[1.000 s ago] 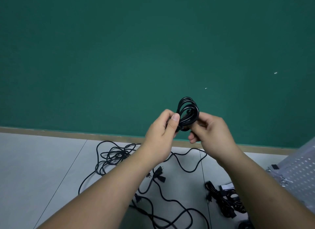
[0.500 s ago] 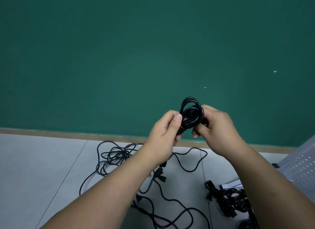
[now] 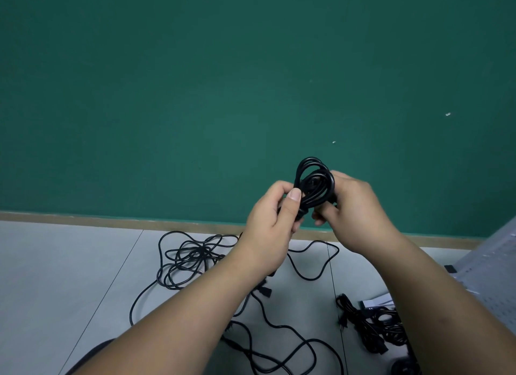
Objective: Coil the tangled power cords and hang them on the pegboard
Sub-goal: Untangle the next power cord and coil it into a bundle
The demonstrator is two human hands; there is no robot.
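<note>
Coiled power cord in both grips.
I see left grip and right grip pinching it above tangled cords on the floor, pegboard at right.

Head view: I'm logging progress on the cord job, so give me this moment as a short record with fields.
held item: coiled cord, black, between both hands
left hand: grips the coil's lower part, thumb on it
right hand: grips the coil's right side
floor: tangled cords; bundled cords at lower right
pegboard: partly in view, right edge
stage: coil in hand, not yet hung
</note>
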